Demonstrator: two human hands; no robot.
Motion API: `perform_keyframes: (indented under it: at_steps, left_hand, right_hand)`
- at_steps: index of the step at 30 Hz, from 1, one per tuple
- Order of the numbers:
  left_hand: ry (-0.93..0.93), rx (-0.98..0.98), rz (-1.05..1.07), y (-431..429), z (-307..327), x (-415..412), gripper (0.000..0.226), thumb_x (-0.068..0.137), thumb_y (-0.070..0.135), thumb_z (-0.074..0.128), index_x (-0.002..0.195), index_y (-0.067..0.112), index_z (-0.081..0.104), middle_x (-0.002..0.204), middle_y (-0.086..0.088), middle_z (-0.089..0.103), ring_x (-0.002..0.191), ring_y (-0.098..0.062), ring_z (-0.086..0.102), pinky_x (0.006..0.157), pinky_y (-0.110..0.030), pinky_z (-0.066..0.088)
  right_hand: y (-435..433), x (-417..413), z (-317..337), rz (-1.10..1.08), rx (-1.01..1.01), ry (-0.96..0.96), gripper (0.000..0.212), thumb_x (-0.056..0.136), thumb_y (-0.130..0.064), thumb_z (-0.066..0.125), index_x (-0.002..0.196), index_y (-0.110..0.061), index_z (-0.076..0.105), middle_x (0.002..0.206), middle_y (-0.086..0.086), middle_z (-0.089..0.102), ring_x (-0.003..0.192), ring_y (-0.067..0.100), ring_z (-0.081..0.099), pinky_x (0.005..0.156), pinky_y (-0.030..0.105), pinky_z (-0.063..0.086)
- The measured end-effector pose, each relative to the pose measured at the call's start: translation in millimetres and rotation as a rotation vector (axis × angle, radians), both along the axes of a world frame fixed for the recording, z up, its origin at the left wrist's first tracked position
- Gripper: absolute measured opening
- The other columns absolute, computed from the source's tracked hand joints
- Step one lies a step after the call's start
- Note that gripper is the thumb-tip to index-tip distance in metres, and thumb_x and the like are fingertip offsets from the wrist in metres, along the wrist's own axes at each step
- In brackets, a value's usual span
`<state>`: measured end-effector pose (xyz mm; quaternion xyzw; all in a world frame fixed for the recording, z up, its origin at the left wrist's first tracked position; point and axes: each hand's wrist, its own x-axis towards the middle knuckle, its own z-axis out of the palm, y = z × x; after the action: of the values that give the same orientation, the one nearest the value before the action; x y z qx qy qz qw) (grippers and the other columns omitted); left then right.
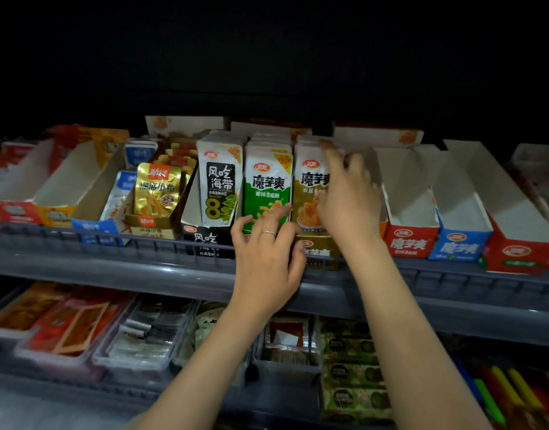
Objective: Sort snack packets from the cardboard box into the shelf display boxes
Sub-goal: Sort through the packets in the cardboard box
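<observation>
Trays [136,346] of flat packets are lined along the lower shelf [65,395]. At the front edge of the upper shelf [112,265], the left hand [267,262] is held relaxed, fingers spread, one fingertip touching the green packets [267,187] stood upright in a row. The right hand [347,197] is laid over the olive packets [307,181] in the olive box [319,251]; whether they are gripped cannot be told. Kelp packets [220,181] are stacked in the black box [205,240] leftward; bare white insides are shown by the red box [409,243] and blue box [459,248] rightward.
</observation>
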<state>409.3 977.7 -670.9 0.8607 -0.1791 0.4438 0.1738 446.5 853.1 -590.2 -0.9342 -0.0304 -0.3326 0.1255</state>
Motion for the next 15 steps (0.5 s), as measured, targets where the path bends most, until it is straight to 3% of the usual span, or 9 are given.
perform_keyframes:
  at_steps: [4, 7, 10, 13, 15]
  left_hand:
    - [-0.003, 0.020, 0.016, 1, 1, 0, 0.023, 0.091, 0.026, 0.043, 0.092, 0.013, 0.062, 0.126, -0.007, 0.059, 0.113, -0.021, 0.055, 0.097, -0.042, 0.028]
    - [-0.007, 0.031, -0.002, 5, 0, 0, 0.027, 0.092, 0.026, 0.046, 0.110, 0.015, 0.062, 0.128, -0.005, 0.058, 0.113, -0.021, 0.055, 0.099, -0.043, 0.029]
    - [-0.018, 0.079, 0.009, 11, 0, -4, 0.035, 0.092, 0.025, 0.051, 0.125, 0.016, 0.057, 0.131, -0.004, 0.056, 0.115, -0.021, 0.054, 0.103, -0.044, 0.027]
    - [-0.044, 0.107, -0.004, 19, 0, -18, 0.034, 0.089, 0.022, 0.055, 0.122, 0.014, 0.057, 0.131, -0.005, 0.056, 0.116, -0.020, 0.051, 0.102, -0.045, 0.029]
    - [-0.062, 0.131, -0.063, 24, 0, -32, 0.028, 0.089, 0.018, 0.055, 0.115, 0.013, 0.060, 0.124, -0.006, 0.059, 0.113, -0.020, 0.051, 0.100, -0.042, 0.031]
  right_hand:
    - [2, 0, 0, 0.009, -0.039, 0.014, 0.077, 0.086, -0.026, 0.063, 0.148, -0.019, 0.017, 0.135, 0.013, 0.038, 0.121, 0.031, 0.045, 0.094, 0.038, 0.040]
    - [4, -6, -1, -0.015, 0.004, 0.002, 0.080, 0.088, -0.033, 0.060, 0.148, -0.008, 0.014, 0.143, 0.016, 0.029, 0.127, 0.030, 0.040, 0.100, 0.036, 0.037]
    - [6, -23, 0, -0.017, 0.063, -0.174, 0.081, 0.085, -0.027, 0.061, 0.149, -0.006, 0.015, 0.144, 0.019, 0.030, 0.126, 0.030, 0.042, 0.101, 0.037, 0.039]
    - [3, -50, 2, 0.049, 0.075, -0.348, 0.061, 0.083, -0.020, 0.058, 0.139, -0.009, 0.036, 0.130, 0.013, 0.044, 0.111, 0.024, 0.052, 0.089, 0.031, 0.042]
    - [-3, -72, -3, 0.138, 0.081, -0.370, 0.041, 0.083, -0.014, 0.056, 0.123, -0.011, 0.050, 0.117, 0.009, 0.050, 0.100, 0.019, 0.053, 0.082, 0.023, 0.035]
